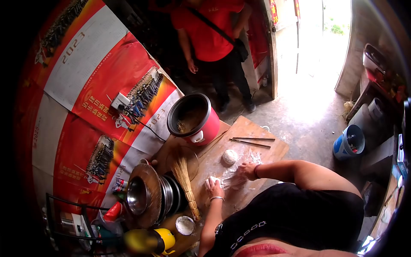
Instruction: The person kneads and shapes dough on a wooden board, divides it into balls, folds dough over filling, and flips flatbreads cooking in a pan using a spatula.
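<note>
A pale ball of dough (230, 156) sits on the floured wooden board (274, 150), beyond both hands. My left hand (214, 189) rests on the board at the left, its fingers closed about a white floury lump (212, 179) that looks like dough; the fingers partly hide it. To the right, my right hand (247, 171) lies low on the board with its fingers stretched over scattered flour (234, 179). A pair of dark chopsticks (251, 142) lies past the dough ball.
A red cooker pot (207, 124) stands at the board's far left. Left of my left hand are a straw brush (185, 184), metal bowls (138, 195) and a small white bowl (185, 225). Another person (214, 34) in red stands beyond the table. A blue bucket (344, 143) is on the floor.
</note>
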`<action>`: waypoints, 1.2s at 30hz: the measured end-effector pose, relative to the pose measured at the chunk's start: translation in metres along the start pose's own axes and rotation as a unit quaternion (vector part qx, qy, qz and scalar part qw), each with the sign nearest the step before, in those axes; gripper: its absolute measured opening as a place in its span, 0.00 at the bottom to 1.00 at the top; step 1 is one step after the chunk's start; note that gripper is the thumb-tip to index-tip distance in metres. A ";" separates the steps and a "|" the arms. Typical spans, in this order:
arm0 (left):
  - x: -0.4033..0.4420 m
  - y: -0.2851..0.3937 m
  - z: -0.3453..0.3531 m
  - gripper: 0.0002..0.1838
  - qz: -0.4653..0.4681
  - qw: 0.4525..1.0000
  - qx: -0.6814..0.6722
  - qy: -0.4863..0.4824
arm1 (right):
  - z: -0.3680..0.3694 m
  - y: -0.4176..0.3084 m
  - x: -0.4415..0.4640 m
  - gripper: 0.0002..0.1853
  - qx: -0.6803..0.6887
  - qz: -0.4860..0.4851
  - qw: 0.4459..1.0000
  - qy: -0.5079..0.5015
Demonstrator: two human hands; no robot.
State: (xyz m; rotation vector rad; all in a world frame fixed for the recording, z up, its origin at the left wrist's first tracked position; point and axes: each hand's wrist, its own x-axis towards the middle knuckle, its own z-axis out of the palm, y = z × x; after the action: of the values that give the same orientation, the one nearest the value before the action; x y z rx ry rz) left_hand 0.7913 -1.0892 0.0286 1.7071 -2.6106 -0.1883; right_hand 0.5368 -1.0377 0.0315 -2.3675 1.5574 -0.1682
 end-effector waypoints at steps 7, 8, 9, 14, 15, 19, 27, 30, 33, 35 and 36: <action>0.031 -0.024 0.003 0.32 -0.037 0.995 0.018 -0.094 | -0.009 0.011 -0.004 0.17 0.125 0.161 0.977 -0.063; 0.034 -0.020 -0.008 0.36 -0.057 0.990 0.026 -0.124 | -0.007 0.015 -0.007 0.18 0.098 0.248 0.963 0.025; 0.038 -0.017 -0.015 0.41 -0.087 0.983 0.026 -0.163 | 0.050 0.047 0.003 0.18 -0.106 0.231 0.961 0.107; 0.028 -0.009 -0.036 0.42 -0.112 0.992 -0.027 -0.052 | -0.016 0.030 -0.011 0.10 0.046 0.306 0.945 0.107; 0.024 -0.012 -0.030 0.43 -0.132 0.991 -0.024 -0.021 | -0.010 0.030 -0.007 0.13 0.051 0.227 0.972 0.045; 0.015 -0.014 -0.036 0.45 -0.172 0.981 -0.079 -0.041 | 0.005 -0.030 0.013 0.18 0.050 0.066 0.996 -0.042; 0.012 -0.034 -0.006 0.39 -0.205 0.972 -0.113 -0.035 | -0.020 0.016 0.024 0.23 0.104 0.068 0.991 -0.050; 0.017 -0.046 0.002 0.36 -0.277 0.934 -0.218 -0.058 | 0.012 0.018 -0.003 0.25 -0.087 0.034 0.994 -0.050; 0.020 -0.067 0.026 0.33 -0.228 0.927 -0.298 -0.015 | 0.027 -0.034 -0.002 0.22 -0.122 -0.095 0.988 -0.022; 0.018 -0.055 0.006 0.25 -0.225 0.900 -0.374 0.004 | 0.058 -0.061 0.032 0.18 0.047 -0.091 0.992 -0.077; 0.017 -0.048 0.006 0.21 -0.288 0.784 -0.550 0.017 | 0.073 -0.073 0.048 0.17 0.108 -0.092 0.985 -0.094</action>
State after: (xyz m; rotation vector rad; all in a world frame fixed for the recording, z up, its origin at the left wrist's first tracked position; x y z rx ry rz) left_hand 0.8277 -1.1237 0.0161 1.7626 -1.2302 -1.3235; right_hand 0.6393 -1.0407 -0.0179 -2.2798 1.1733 -0.1415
